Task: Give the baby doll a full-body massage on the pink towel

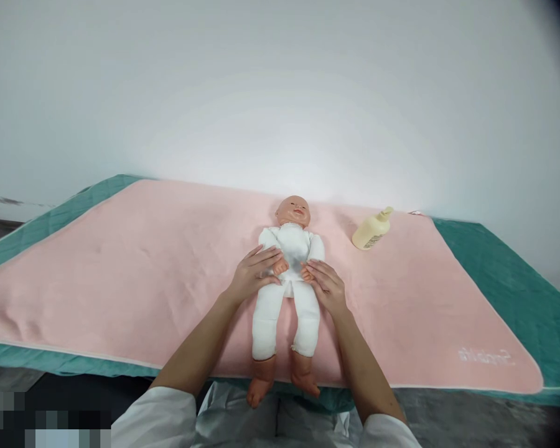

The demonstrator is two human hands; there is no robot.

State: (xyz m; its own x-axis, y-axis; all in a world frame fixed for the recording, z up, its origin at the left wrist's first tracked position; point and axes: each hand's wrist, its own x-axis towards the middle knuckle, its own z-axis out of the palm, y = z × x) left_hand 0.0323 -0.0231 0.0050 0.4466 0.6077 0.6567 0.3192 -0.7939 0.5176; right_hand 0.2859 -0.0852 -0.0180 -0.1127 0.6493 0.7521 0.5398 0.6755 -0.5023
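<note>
Doll [293, 239] is touched at one arm by the left hand [252, 274], loosely open, and at the other by the right hand [328, 286], whose fingers are bent over the doll's hand [307, 272]; whether that is gripped cannot be told. Face up, the doll is laid on a mat [410, 323] over a green pad [499, 277]; beyond the right hand, a bottle [369, 233] is placed.
</note>
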